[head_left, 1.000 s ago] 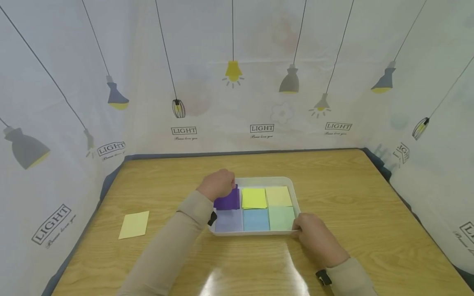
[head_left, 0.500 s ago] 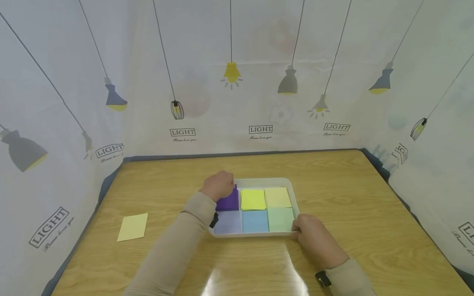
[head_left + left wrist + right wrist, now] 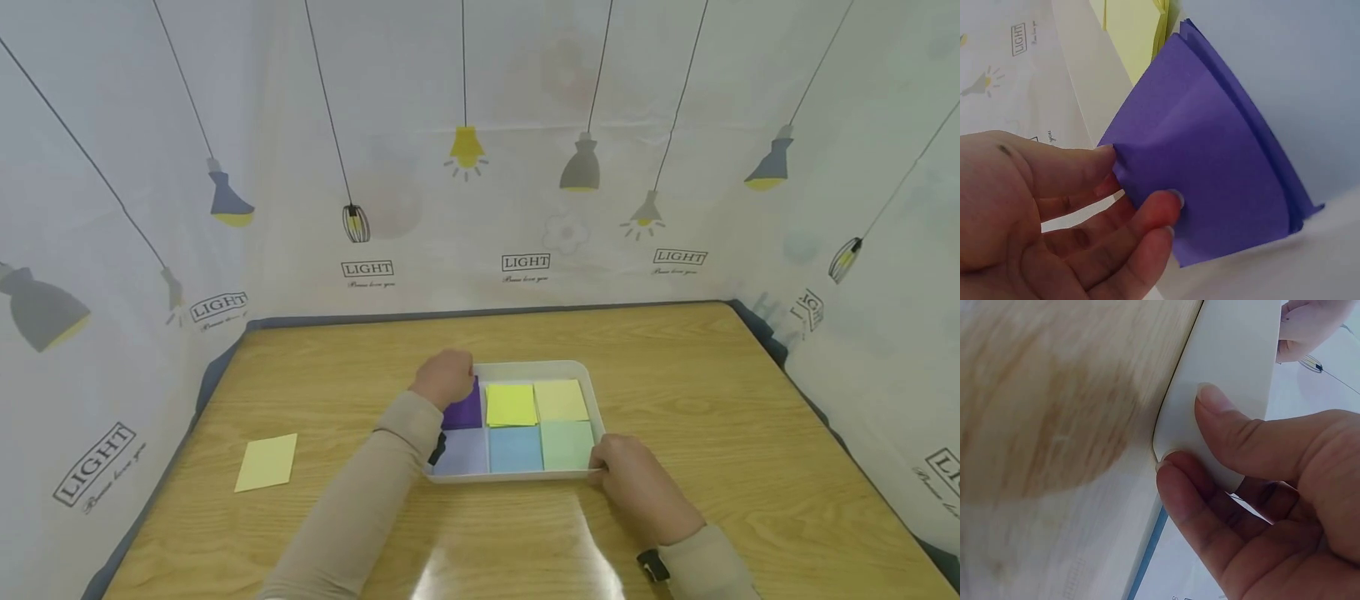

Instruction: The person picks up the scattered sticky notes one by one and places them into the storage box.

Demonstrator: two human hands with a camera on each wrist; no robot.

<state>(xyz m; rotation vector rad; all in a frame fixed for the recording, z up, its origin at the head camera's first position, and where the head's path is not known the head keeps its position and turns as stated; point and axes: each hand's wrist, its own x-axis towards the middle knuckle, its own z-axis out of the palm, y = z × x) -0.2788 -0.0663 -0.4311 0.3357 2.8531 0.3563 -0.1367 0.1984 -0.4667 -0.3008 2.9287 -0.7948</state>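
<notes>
My left hand (image 3: pixel 446 377) is over the back left corner of a shallow white tray (image 3: pixel 532 371). Its thumb and fingers pinch the near edge of a small stack of purple sticky notes (image 3: pixel 1210 150), which bows and fans slightly in the left wrist view. From above, the hand hides part of that purple stack (image 3: pixel 465 408). At the tray's front right corner, my right hand (image 3: pixel 637 479) grips the wall between thumb and curled fingers. The tray's other sticky notes are bright yellow (image 3: pixel 512 405), pale yellow (image 3: pixel 561 401), lilac (image 3: pixel 461 452), blue (image 3: pixel 516 449) and green (image 3: pixel 567 445).
A single pale yellow sticky note (image 3: pixel 266 462) lies on the wooden table (image 3: pixel 675 358), left of the tray. White sheeting (image 3: pixel 420 167) printed with hanging lamps surrounds the table's back and sides.
My left hand has shifted slightly to the right over the purple notes, covering more of them. My right hand keeps its grip on the tray corner. The head view has drifted a little.
</notes>
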